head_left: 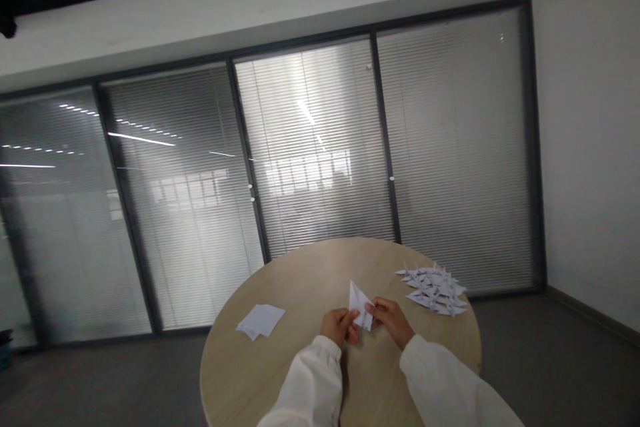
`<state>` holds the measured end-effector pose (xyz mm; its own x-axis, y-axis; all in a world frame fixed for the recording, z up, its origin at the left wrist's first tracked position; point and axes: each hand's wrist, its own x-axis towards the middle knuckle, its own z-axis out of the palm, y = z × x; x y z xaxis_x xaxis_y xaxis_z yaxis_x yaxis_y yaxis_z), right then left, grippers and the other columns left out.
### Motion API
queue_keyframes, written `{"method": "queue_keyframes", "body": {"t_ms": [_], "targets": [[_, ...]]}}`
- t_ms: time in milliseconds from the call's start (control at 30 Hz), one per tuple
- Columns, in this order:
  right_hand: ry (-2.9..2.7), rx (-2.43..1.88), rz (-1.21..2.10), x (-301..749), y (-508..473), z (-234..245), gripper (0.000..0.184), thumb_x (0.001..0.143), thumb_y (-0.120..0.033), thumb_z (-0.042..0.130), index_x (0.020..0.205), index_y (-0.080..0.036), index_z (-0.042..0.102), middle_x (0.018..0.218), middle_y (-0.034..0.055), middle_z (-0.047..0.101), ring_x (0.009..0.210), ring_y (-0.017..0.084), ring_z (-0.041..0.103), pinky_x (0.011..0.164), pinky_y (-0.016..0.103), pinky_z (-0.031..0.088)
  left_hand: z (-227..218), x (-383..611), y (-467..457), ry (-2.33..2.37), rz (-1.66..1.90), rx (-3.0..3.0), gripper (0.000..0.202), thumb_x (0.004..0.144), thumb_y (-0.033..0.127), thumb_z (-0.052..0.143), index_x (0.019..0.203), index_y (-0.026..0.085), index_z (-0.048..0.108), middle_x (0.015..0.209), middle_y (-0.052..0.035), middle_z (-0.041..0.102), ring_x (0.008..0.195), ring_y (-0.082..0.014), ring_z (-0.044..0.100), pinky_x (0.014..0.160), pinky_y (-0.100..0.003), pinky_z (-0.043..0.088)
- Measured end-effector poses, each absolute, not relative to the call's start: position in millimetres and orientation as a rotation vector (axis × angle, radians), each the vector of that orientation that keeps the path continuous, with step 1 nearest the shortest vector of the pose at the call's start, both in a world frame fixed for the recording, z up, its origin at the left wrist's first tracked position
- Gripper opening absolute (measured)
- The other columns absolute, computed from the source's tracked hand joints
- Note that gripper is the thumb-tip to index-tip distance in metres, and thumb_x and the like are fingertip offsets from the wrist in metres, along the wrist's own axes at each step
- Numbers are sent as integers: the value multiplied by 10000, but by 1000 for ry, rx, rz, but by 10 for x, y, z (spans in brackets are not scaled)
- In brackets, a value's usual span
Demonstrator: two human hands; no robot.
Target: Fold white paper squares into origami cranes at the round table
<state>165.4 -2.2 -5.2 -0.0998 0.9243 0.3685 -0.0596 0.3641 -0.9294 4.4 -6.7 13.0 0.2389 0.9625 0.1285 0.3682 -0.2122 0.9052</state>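
Note:
A partly folded sheet of white paper is held up between my hands, over the near middle of the round table. It has a pointed top and slanting creased sides. My left hand pinches its lower left edge, fingers curled. On the other side, my right hand grips the right edge between thumb and fingers. Several folded white paper cranes lie bunched together to the right of my right hand. Farther left rest a few flat white paper sheets, overlapping one another.
The round wooden table has a curved edge on all sides. Behind it stands a glass partition with blinds and dark frames. A white wall rises at the right, and dark carpet covers the floor.

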Motion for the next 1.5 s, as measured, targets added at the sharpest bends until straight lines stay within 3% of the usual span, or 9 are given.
{"method": "queue_keyframes", "body": {"t_ms": [133, 433, 700, 1000, 1100, 1167, 1267, 1367, 1500], "targets": [[-1406, -823, 1062, 1642, -49, -30, 433, 608, -586, 583, 599, -155, 541, 541, -12, 550, 517, 137, 518, 491, 224, 407, 114, 19, -70, 1301, 904, 1858, 521, 672, 645, 368, 514, 167, 505, 326, 38, 439, 325, -96, 410, 410, -212, 350], [-1386, -786, 1105, 1639, -57, -33, 380, 635, -519, 601, 606, -145, 543, 532, -23, 532, 515, 129, 500, 503, 223, 390, 116, 42, -104, 1203, 912, 1851, 554, 683, 672, 330, 487, 168, 449, 310, 40, 419, 293, -85, 369, 390, -214, 318], [-1388, -768, 1146, 1632, -49, -57, 361, 631, -503, 607, 590, -151, 535, 553, -19, 552, 540, 143, 524, 527, 240, 410, 171, 65, -102, 1188, 1083, 1742, 537, 657, 677, 369, 577, 160, 486, 412, 14, 508, 393, -126, 496, 417, -226, 378], [-1477, -780, 1148, 1617, -80, -34, 354, 660, -491, 583, 609, -141, 559, 548, -12, 552, 518, 127, 505, 499, 224, 392, 166, -10, -87, 1396, 1144, 1953, 495, 756, 566, 332, 505, 166, 478, 377, 26, 469, 399, -100, 459, 465, -205, 380], [-1449, -806, 1101, 1622, -55, -51, 357, 654, -488, 584, 571, -143, 543, 532, -18, 533, 511, 127, 498, 490, 227, 398, 122, 7, -32, 1279, 1147, 1831, 436, 744, 543, 377, 643, 148, 531, 442, 34, 469, 421, -96, 467, 434, -204, 394], [-1422, -836, 1071, 1630, -29, -68, 359, 648, -495, 582, 574, -146, 546, 536, -19, 528, 514, 129, 498, 486, 231, 409, 106, 26, -14, 1164, 1158, 1729, 402, 675, 486, 529, 897, 150, 530, 527, 45, 489, 468, -95, 486, 431, -198, 418], [-1399, -869, 1054, 1636, 0, -89, 367, 642, -510, 575, 596, -147, 556, 544, -18, 528, 518, 131, 500, 476, 231, 419, 106, 43, -22, 1065, 1176, 1694, 728, 526, 291, 715, 1164, 196, 377, 635, 42, 513, 546, -97, 503, 447, -187, 446], [-1389, -878, 1073, 1629, 12, -98, 389, 631, -534, 570, 606, -146, 558, 551, -10, 535, 523, 136, 507, 453, 226, 419, 109, 33, -26, 1043, 1176, 1723, 725, 534, 218, 702, 1183, 216, 378, 685, 26, 523, 586, -103, 508, 456, -186, 460], [-1404, -864, 1078, 1615, 21, -108, 413, 659, -551, 535, 663, -141, 583, 595, 12, 563, 551, 146, 528, 451, 227, 429, 112, 4, -8, 1067, 1211, 1739, 561, 611, 295, 634, 1136, 206, 456, 648, 32, 497, 554, -98, 500, 450, -196, 467]]}}
